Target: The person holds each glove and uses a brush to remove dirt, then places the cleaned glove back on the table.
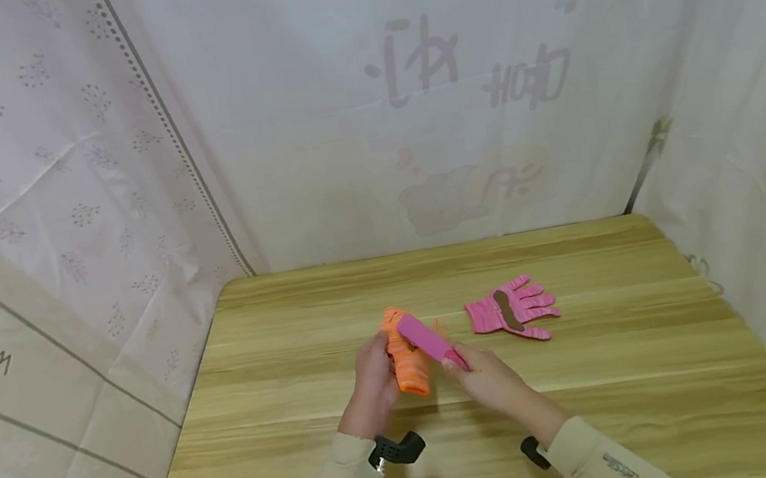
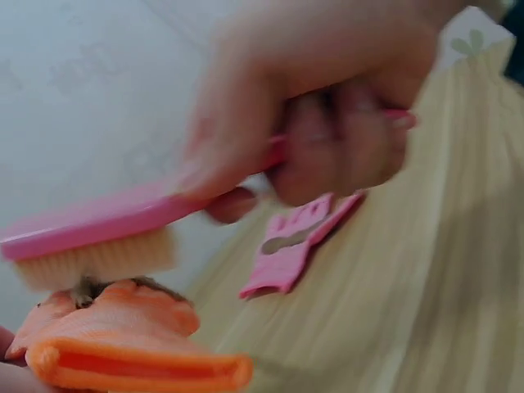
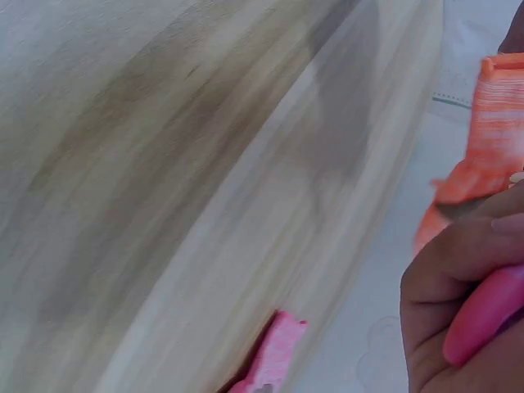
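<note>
My left hand [image 1: 373, 378] holds an orange striped knit glove [image 1: 413, 373] by its side, its open cuff facing me. In my right hand [image 1: 489, 380] is a pink scrub brush [image 1: 426, 338], gripped by the handle with the fingers curled round it. Pale bristles [image 2: 98, 260] face down onto a dark brown patch on the orange glove [image 2: 123, 319] in the left wrist view. The right wrist view catches the brush handle [image 3: 490, 315] inside the right hand and part of the orange glove at the edge. Most of the left fingers are hidden behind the glove.
A pink striped glove [image 1: 534, 303] with a brown patch across it lies flat on the wooden table [image 1: 284, 374], right of the hands. Printed cloth curtains [image 1: 302, 117] hang behind the table and at both sides.
</note>
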A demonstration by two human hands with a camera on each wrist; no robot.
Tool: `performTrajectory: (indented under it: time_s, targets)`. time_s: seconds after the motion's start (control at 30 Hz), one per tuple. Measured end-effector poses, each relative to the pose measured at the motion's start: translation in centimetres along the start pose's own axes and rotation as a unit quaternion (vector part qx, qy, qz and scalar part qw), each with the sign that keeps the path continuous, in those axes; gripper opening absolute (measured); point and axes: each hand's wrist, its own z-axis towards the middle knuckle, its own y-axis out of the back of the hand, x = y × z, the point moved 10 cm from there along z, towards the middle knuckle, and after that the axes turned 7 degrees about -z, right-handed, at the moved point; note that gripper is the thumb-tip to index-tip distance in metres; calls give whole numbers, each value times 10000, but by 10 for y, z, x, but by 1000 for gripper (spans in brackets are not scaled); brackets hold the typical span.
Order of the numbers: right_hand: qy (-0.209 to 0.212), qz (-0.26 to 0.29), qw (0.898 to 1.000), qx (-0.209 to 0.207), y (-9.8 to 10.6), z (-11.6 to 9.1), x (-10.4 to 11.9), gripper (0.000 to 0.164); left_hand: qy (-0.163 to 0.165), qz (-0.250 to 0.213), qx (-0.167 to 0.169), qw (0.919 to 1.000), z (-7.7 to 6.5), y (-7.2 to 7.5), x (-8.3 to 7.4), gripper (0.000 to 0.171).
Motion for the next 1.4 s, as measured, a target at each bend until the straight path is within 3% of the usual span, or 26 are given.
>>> performTrajectory:
  time_s: [0.17,0.3,0.47,0.67,0.83,1.1,1.27,1.4]
  targets:
    - [-183,360,9992,-7,-1,-4,-11,24,-307,77,-99,9995,3,6,-14,39]
    - [-188,447,9988,-50,3,-5,-12,30,-319,8,19,9995,4,5,-17,36]
    - [-206,415,9988,-175,12,-3,-14,41,-208,-173,179,9995,2,3,-17,46]
    - [-62,358,9991,-240,18,-2,-13,40,-75,49,220,9997,2,1,-14,46]
    - [24,347,9990,-280,17,-1,-12,34,87,-82,387,9992,1,-5,-8,47]
    - [61,383,9989,-264,12,3,-9,50,387,32,907,9951,-5,-17,7,46]
    - [80,477,9984,-292,12,4,-4,36,390,275,1064,9932,-7,-23,11,48]
    - [65,493,9984,-268,11,5,-1,31,310,392,955,9942,-7,-22,12,45]
